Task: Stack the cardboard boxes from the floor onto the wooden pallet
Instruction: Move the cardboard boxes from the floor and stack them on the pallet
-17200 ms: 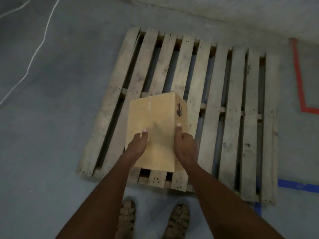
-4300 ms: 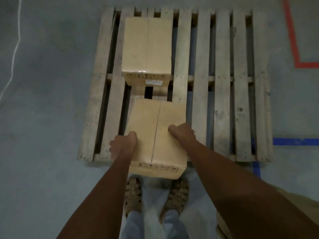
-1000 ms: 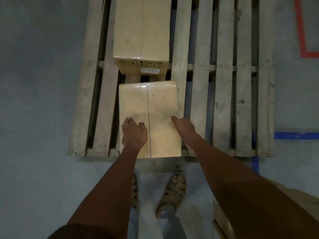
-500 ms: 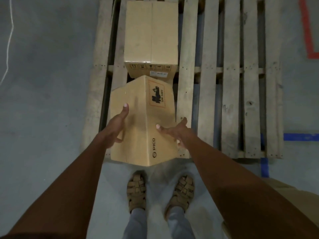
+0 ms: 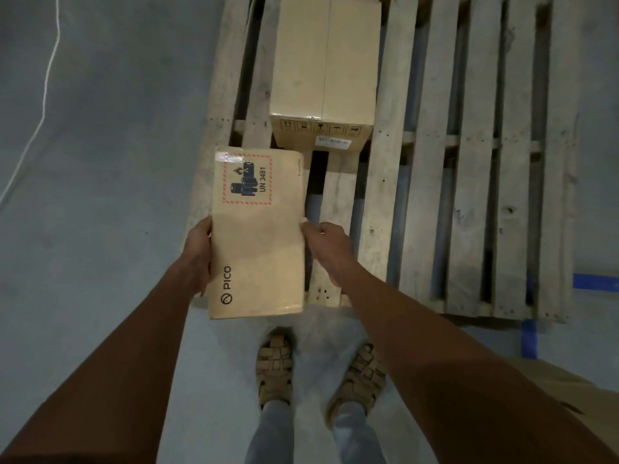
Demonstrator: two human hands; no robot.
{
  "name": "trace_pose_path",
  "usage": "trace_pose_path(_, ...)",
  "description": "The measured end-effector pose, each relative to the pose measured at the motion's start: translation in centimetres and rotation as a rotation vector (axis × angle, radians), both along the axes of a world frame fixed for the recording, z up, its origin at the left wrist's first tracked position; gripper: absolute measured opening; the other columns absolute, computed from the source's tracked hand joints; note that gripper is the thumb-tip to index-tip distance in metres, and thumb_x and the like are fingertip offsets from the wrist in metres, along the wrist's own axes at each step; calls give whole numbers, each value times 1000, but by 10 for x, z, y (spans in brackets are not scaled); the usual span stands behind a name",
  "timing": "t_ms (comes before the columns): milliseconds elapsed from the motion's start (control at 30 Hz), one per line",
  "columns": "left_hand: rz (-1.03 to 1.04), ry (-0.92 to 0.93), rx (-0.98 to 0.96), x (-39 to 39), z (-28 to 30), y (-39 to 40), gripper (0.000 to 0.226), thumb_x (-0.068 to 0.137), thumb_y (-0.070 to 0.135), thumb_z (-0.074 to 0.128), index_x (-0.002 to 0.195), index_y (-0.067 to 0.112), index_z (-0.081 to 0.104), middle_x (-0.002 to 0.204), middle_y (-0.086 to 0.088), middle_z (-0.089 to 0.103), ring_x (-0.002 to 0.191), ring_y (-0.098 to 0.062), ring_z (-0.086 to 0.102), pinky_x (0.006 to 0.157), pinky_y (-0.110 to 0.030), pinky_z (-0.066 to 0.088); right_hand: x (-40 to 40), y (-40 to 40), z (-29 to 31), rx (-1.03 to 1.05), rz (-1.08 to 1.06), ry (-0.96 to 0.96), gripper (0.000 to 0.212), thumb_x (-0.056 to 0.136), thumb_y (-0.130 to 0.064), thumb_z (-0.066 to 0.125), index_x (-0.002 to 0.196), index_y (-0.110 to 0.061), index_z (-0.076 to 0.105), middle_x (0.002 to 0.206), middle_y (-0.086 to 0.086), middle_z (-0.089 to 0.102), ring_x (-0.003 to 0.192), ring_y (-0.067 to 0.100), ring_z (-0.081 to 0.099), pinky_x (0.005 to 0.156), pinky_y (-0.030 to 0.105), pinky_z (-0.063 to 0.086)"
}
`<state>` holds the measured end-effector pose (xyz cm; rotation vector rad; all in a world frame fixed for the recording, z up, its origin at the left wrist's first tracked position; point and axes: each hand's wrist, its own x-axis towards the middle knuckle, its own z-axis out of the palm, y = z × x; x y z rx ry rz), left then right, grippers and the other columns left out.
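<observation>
A thin white cord (image 5: 47, 82) lay across the grey concrete floor (image 5: 100, 162) at left. Blue tape strips (image 5: 529, 339) marked the floor at right. Two tan woven sandals (image 5: 274, 366) stood on the floor.

I see the pallet (image 5: 432, 162) lying on the floor (image 5: 100, 162) ahead of my sandals (image 5: 274, 370). One box (image 5: 323, 61) sits on its far left part. Nearer me, a second box (image 5: 258, 249) is held over the pallet's near left corner, my left hand (image 5: 197, 256) on its left side, my right hand (image 5: 326, 242) at its right edge. A third box (image 5: 562, 390) lies at my right.
</observation>
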<state>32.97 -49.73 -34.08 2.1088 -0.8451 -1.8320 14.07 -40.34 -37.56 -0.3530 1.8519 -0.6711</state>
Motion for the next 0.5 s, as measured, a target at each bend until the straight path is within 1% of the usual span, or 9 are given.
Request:
trace_pose_path(100,26,36,7,-6,-3,0,35,103,33,41,94,18,71,71,1,77,76,-21,68,69,-35,53,7,-4,0,-33,-20,36,32,96,-49,59,98,-17,66,98,1,68,96,24,66,91,43,57)
trace_pose_path(133,35,47,8,-10,-4,0,35,103,30,40,89,17,69,64,3,74,71,-19,67,67,-34,52,9,-5,-1,-34,-26,46,33,96,-48,59,106,-17,63,103,2,66,100,24,65,92,44,56)
trace_pose_path(200,56,73,8,-18,-1,3,34,102,30,41,87,15,68,63,1,73,64,-18,67,63,-32,52,11,-7,1,-33,-47,70,47,96,-48,59,129,-15,55,118,5,64,107,25,63,94,47,55)
trace_pose_path(267,80,102,29,-21,-2,4,31,99,33,45,92,14,68,72,-2,72,70,-21,66,64,-31,51,11,-9,2,-32,-74,142,57,95,-48,57,140,-15,45,131,8,59,114,28,61,96,50,54)
trace_pose_path(300,56,110,40,-23,-2,6,28,98,32,47,97,14,67,76,0,71,75,-20,64,68,-31,49,10,-11,1,-22,-86,202,59,95,-49,56,142,-15,43,134,8,57,117,29,58,99,51,52)
trace_pose_path(367,-53,100,21,-28,-5,9,28,98,23,51,123,15,61,99,4,65,89,-15,56,82,-32,38,5,-14,3,17,-106,344,61,95,-51,54,142,-16,41,139,9,52,125,32,52,105,52,45)
trace_pose_path(433,-145,96,5,-34,-7,15,59,95,11,57,150,19,38,122,3,52,97,-12,52,80,-30,38,-3,-15,7,56,-151,417,63,95,-54,52,144,-16,40,142,10,49,129,33,47,108,50,38)
trace_pose_path(467,-157,108,10,-38,-10,17,71,91,6,60,155,20,32,128,2,50,100,-13,54,79,-31,41,-8,-14,7,72,-173,418,64,95,-57,49,144,-16,40,143,10,49,130,33,46,109,51,36)
trace_pose_path(500,-152,103,14,-42,-15,20,79,88,3,63,157,21,29,136,0,50,109,-18,56,85,-35,46,-12,-12,5,85,-182,406,66,95,-60,46,145,-17,40,143,10,49,130,33,46,110,52,35)
